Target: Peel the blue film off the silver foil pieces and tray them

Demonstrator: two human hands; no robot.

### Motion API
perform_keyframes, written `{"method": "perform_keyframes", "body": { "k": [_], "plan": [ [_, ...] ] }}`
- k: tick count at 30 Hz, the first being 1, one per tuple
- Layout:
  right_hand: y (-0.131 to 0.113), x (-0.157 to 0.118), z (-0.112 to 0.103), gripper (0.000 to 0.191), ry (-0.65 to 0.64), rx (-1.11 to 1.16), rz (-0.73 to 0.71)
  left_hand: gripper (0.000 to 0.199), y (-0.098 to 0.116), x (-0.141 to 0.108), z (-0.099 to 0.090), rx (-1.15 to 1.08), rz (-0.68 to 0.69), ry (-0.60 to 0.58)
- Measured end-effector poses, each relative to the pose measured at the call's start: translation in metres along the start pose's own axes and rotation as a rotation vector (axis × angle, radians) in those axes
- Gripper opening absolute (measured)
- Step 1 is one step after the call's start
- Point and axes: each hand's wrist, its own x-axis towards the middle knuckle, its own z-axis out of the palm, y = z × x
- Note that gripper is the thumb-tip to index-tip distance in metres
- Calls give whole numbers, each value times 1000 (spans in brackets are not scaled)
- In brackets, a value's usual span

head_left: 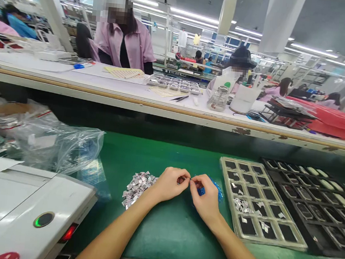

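Fingertips (188,176) of the left hand (171,185) and right hand (207,199) pinch closed, nearly meeting at centre; I cannot tell what they grip. Flat silvery pieces (138,186) heap beside the left hand, glossy blue pieces (220,192) behind the right; rightward, a translucent pocketed tray (271,241).

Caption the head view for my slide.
Left hand and right hand, pinched close together between silvery pieces and tray.

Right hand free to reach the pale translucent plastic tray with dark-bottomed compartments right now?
Likely yes: only a low blue pile shows between the right hand and the tray, whose top looks uncovered. The right hand meets the left hand, so they'd probably part first.
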Motion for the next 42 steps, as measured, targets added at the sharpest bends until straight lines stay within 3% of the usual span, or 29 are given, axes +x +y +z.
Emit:
{"method": "perform_keyframes", "body": {
  "k": [16, 24, 31, 42],
  "plan": [
    [0, -3, 4, 12, 16, -4, 37, 18, 4, -2, 0, -29, -25, -2],
    [-4, -4, 3, 13, 27, -55, -51, 15, 1, -3, 3, 38, 6, 57],
    [-9, -1, -1, 14, 142, -152, -272, 12, 8, -4, 9, 27, 207, 223],
    [-18, 5, -10, 21, 213, -196, -418, 10, 20, -3, 11, 90, 403, 397]
  ]
}}
